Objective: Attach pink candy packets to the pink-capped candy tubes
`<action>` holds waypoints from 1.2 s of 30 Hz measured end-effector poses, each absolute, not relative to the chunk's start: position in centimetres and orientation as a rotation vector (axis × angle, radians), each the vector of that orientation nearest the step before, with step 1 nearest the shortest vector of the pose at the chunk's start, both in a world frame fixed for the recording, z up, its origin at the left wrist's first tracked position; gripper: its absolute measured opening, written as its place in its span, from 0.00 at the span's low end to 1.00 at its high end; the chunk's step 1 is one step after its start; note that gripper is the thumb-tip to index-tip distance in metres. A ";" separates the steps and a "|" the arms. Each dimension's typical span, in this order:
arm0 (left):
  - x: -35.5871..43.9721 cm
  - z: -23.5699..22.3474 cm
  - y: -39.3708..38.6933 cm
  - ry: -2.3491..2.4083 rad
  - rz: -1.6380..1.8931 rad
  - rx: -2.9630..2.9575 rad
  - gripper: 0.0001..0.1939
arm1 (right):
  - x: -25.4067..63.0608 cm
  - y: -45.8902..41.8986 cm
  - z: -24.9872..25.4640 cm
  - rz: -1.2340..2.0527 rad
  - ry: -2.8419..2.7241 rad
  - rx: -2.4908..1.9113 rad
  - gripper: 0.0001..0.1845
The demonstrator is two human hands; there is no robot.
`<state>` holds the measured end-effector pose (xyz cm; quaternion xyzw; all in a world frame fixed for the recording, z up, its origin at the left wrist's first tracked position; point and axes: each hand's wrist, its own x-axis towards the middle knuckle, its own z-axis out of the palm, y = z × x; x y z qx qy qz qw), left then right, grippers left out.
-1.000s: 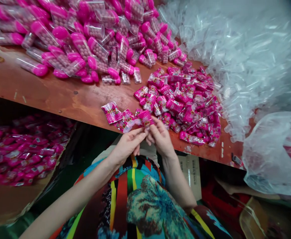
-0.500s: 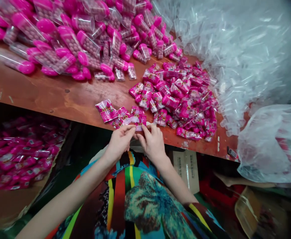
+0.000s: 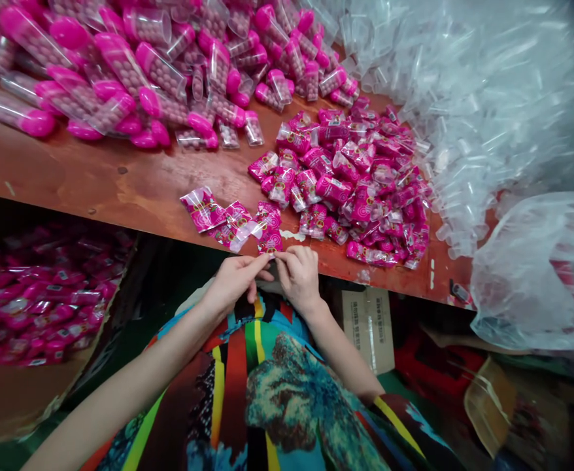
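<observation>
My left hand [image 3: 236, 282] and my right hand [image 3: 300, 275] meet at the table's front edge, thumbs and fingertips pinched together. Between them is a small pink printed wrapper [image 3: 269, 249], mostly hidden by the fingers. Just beyond lie a few flat pink printed wrappers [image 3: 202, 209], with a translucent piece [image 3: 240, 238] among them. To the right is a heap of pink-wrapped bottles [image 3: 333, 190]. Farther back on the left, clear bottles with pink caps [image 3: 157, 69] are piled up, filled with small pinkish balls.
A large mass of clear plastic containers [image 3: 463, 131] covers the table's right side, next to a translucent plastic bag [image 3: 527, 275]. An open cardboard box [image 3: 27, 399] full of pink-wrapped pieces stands below on the left. The table [image 3: 135, 190] ends just in front of my body.
The pink wrapper, held up in view a second ago, is now low between my fingertips and mostly hidden. Both hands have come down closer to the table edge. The view has shifted slightly.
</observation>
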<state>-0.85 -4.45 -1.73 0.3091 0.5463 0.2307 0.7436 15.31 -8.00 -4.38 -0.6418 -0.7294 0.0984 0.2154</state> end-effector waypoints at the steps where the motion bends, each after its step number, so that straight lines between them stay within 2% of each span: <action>1: -0.8 -1.6 -4.4 1.183 0.512 0.650 0.20 | 15.3 -7.8 -4.5 0.300 -1.996 -1.773 0.11; 9: 0.4 -2.0 -4.1 1.268 0.507 0.622 0.19 | 15.8 -7.0 -4.3 0.348 -1.945 -1.711 0.07; 14: 1.2 -2.6 -4.4 1.334 0.528 0.619 0.20 | 16.9 -7.3 -2.9 0.511 -2.041 -1.677 0.08; 18: 0.8 -2.5 -4.5 1.309 0.480 0.596 0.20 | 17.5 -7.5 -1.6 0.619 -1.846 -1.599 0.11; 21: -0.1 -1.6 -4.3 1.172 0.459 0.513 0.23 | 17.4 -7.7 -1.1 0.526 -1.724 -1.549 0.13; 24: -0.6 -0.4 -3.8 1.011 0.577 0.472 0.25 | 17.2 -7.6 -1.2 0.373 -1.866 -1.534 0.15; 27: -0.7 0.3 -3.1 0.994 0.707 0.509 0.18 | 16.6 -6.9 -1.6 0.337 -2.004 -1.503 0.16; 29: -0.8 0.5 -2.6 1.050 0.813 0.511 0.16 | 15.8 -6.2 -1.8 0.461 -1.899 -1.485 0.18; 33: -1.1 0.5 -1.8 1.102 0.934 0.532 0.17 | 13.2 -4.5 -1.7 0.988 -1.328 -1.402 0.22; 36: -1.2 0.4 -1.5 1.084 0.958 0.531 0.17 | 11.1 -3.2 -1.3 1.168 -1.109 -1.343 0.20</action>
